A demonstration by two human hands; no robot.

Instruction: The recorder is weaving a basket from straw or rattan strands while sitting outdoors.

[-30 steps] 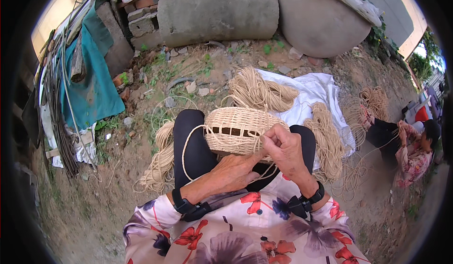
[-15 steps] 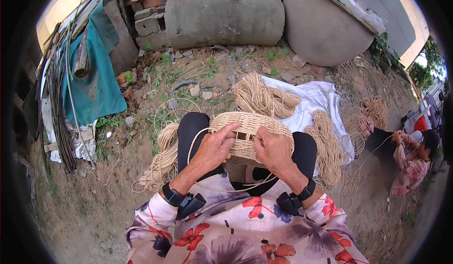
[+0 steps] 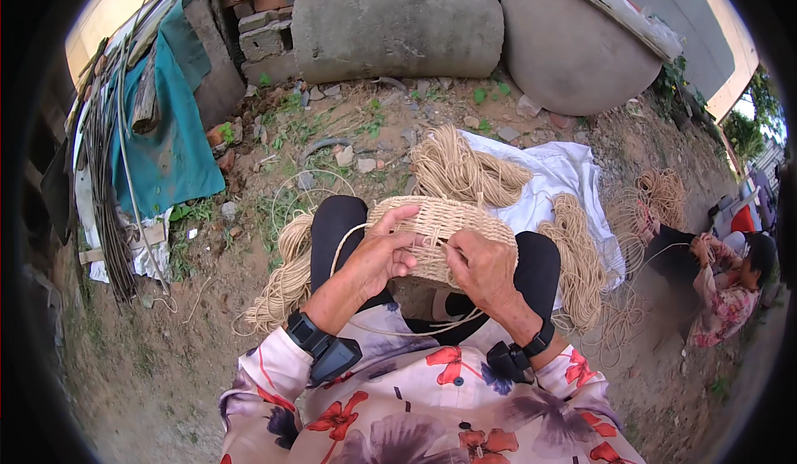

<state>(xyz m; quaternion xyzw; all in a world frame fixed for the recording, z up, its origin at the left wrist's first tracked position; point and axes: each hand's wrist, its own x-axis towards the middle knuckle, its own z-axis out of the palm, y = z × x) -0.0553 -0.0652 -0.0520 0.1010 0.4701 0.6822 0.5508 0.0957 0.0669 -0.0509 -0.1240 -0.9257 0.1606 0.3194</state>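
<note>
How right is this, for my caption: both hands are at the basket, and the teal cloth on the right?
Not quite: the head view shows the teal cloth on the left; the left hand and right hand are at the basket.

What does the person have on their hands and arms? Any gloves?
No gloves: the left hand and right hand are bare. Both wrists wear black straps with chunky black blocks. The long sleeves are pale pink with red and dark purple flowers.

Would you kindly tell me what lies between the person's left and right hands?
The head view shows part of the woven basket between the left hand and the right hand.
</note>
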